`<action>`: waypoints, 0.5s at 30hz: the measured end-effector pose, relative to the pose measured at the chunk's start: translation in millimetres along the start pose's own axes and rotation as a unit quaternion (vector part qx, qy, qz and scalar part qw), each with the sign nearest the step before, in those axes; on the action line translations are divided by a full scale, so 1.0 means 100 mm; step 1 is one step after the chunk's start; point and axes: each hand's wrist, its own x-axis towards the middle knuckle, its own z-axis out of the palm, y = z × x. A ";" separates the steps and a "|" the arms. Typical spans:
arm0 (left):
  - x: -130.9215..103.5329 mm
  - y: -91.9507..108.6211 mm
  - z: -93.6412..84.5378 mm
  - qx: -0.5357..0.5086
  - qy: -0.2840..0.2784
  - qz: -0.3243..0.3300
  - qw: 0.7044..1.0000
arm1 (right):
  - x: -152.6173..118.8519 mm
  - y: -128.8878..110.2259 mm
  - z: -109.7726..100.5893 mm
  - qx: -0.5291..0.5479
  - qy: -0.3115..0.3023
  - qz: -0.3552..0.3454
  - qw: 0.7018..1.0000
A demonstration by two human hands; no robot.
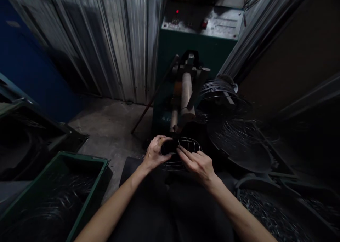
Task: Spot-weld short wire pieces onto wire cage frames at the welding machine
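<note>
A round wire cage [174,168], made of thin metal rings and short cross wires, is held above my lap. My left hand [154,152] grips its left side, thumb and fingers curled round the wires. On the right side, my right hand [197,164] has its fingers closed at the ring, the index finger reaching over the opening. Whether a small piece sits in those fingertips is too dark to tell. Just beyond the cage stand the grey cylindrical arms [186,90] of a green machine [212,51].
A green crate [79,156] with wire rings stands at the left. To the right are coiled wires [215,88], a dark round tray [239,151] and a bin of small metal pieces [268,213]. A corrugated metal wall [117,44] rises behind; a thin rod [148,105] leans near the machine.
</note>
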 end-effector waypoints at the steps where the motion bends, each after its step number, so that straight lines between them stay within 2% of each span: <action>1: 0.00 -0.02 0.01 0.002 0.000 -0.001 1.000 | 0.01 -0.01 0.00 -0.007 0.001 -0.002 1.000; 7: 0.02 -0.07 0.05 0.003 0.003 -0.001 1.000 | 0.02 -0.01 0.04 -0.044 -0.004 0.014 0.999; 15: 0.08 -0.12 0.09 0.000 0.018 0.026 0.999 | 0.02 0.02 0.10 -0.074 0.029 0.017 0.997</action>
